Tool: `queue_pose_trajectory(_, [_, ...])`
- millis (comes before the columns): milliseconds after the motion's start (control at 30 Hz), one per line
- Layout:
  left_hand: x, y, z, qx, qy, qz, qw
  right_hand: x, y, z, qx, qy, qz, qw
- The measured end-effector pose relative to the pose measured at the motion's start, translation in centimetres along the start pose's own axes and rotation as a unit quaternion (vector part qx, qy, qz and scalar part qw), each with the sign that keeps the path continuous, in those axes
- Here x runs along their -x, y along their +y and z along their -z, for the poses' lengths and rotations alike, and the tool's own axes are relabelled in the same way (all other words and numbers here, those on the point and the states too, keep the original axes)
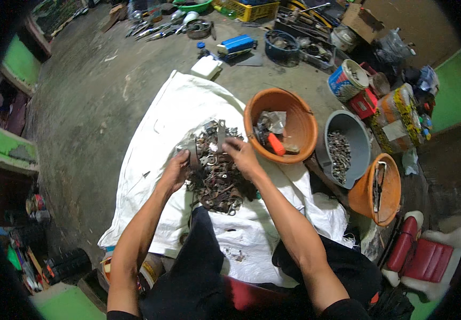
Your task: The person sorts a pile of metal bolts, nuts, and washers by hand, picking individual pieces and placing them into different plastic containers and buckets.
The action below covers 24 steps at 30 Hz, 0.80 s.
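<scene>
A heap of small metal parts (222,188) lies on a white woven sack (146,144) in front of me. Over the heap's left side, my left hand (177,170) grips a curved metal piece (193,155) between thumb and fingers. My right hand (240,156) pinches the lower end of a flat metal strip (221,132) with a hole near its top, held upright over the heap. Fingers partly hide both pieces. Just right of the heap stands an orange plastic bucket (308,140) holding a red-orange object (276,144), a clear plastic bag (276,120) and dark parts.
Right of the orange bucket are a grey bucket (360,160) with many small metal pieces and a tilted orange bucket (362,200). A white container (206,67) touches the sack's far edge. Beyond lie a blue object (237,43), a dark blue basin (281,58) and tools.
</scene>
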<state>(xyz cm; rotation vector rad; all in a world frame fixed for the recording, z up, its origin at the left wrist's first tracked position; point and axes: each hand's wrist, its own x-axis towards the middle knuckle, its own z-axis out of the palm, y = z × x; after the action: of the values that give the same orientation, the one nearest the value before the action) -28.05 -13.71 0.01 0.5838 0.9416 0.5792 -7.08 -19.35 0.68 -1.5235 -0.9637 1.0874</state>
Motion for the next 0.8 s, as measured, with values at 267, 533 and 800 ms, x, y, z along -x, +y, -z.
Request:
queue_pose_trajectory(267, [-4.3,3.1,-10.3,-0.21,-0.1,-0.043,0.971,-4.4,1.2,14.2,0.27,0.175,-0.036,0.946])
queue_pose_trajectory(533, [-7.9,4.1,-17.9,-0.322,-0.094,-0.076,0.939,-4.7,-0.6,14.6,-0.051,0.058,-0.075,0.994])
queue_pose_trajectory(800, [-13.4,0.0,-19.3,-0.717,-0.091,-0.265,0.638,-2.9,-2.2,13.8,0.166,-0.014,-0.081,0.983])
